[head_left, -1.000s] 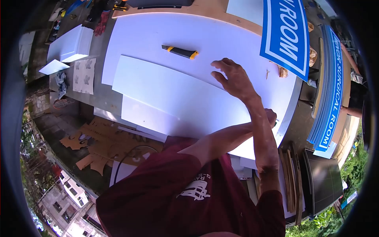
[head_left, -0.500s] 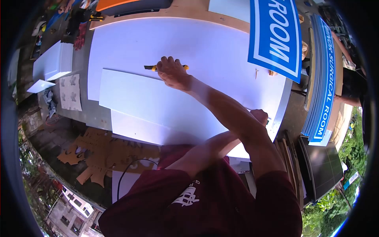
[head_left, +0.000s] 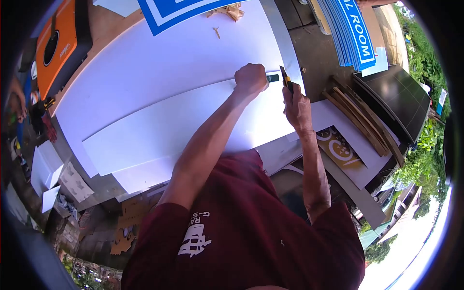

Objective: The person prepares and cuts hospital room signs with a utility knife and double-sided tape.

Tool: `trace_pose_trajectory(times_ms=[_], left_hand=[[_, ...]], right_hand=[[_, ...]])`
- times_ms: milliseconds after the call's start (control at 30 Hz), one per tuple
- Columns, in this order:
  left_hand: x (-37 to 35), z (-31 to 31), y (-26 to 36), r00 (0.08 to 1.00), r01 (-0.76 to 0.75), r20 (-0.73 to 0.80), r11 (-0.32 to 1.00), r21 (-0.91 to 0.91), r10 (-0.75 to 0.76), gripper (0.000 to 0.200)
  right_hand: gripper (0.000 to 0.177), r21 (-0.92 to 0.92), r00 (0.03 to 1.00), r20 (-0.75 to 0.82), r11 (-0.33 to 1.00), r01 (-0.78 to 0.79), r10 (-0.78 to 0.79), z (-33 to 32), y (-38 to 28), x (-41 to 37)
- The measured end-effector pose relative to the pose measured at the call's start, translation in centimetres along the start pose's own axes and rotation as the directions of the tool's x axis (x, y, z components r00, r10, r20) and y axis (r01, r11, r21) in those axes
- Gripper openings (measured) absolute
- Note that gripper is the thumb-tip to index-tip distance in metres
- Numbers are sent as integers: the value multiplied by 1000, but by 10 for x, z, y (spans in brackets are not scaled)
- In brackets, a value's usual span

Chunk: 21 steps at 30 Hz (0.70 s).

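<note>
My right hand (head_left: 297,108) is closed around a yellow and black utility knife (head_left: 287,81). The knife's blade points up and away, close to the right edge of the white sheets. To its left, my left hand (head_left: 250,79) is a fist pressed down on the far edge of a long white panel (head_left: 159,125). A dark green flat piece (head_left: 273,78) sticks out on the right of this fist; the rest of it is hidden. Beneath the panel lies a larger white sheet (head_left: 169,63).
A blue sign (head_left: 162,27) overlaps the sheet's far side, near crumpled brown paper (head_left: 235,12). An orange machine (head_left: 67,53) stands far left. At right are stacked blue signs (head_left: 355,34), wooden strips (head_left: 360,116) and a black panel (head_left: 398,96). Other people's hands show at the edges.
My right hand has carried the knife from the panel's left part to beyond its right end, so my arms are no longer crossed. The view has turned to the right.
</note>
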<state>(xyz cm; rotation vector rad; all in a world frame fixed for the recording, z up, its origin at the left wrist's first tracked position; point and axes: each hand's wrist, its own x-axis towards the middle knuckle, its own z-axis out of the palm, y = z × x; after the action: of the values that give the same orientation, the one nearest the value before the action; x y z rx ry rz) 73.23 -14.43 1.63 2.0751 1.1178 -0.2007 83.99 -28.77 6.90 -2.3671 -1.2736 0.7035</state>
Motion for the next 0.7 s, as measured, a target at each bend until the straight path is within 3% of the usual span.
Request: trace_pose_trajectory(times_ms=[33,67,133,267,300,433,700], left_hand=[[-1,-9,7,997,33,70,999,26,-35,20],[-1,-18,12,988,64,135,996,55,-71,22],[1,-14,10,991,74,108,995,63,-80,19],[5,-4,4,988,93,119,992,89,-103,19],[6,-2,3,988,98,113,991,92,-108,20],[9,8,-1,990,114,78,990,78,-120,21],[10,14,-3,991,128,24,988,82,-130,21]], right_hand=[[27,-51,993,57,994,-100,102,5,16,-6],[29,-88,995,50,993,-78,82,16,35,-10],[32,-162,998,44,986,-33,40,31,60,-14],[34,-109,993,99,993,-52,63,41,55,-3],[35,-69,974,191,991,-112,123,35,46,0],[34,-168,991,127,985,-24,46,42,42,9],[32,-264,987,162,964,37,7,37,39,4]])
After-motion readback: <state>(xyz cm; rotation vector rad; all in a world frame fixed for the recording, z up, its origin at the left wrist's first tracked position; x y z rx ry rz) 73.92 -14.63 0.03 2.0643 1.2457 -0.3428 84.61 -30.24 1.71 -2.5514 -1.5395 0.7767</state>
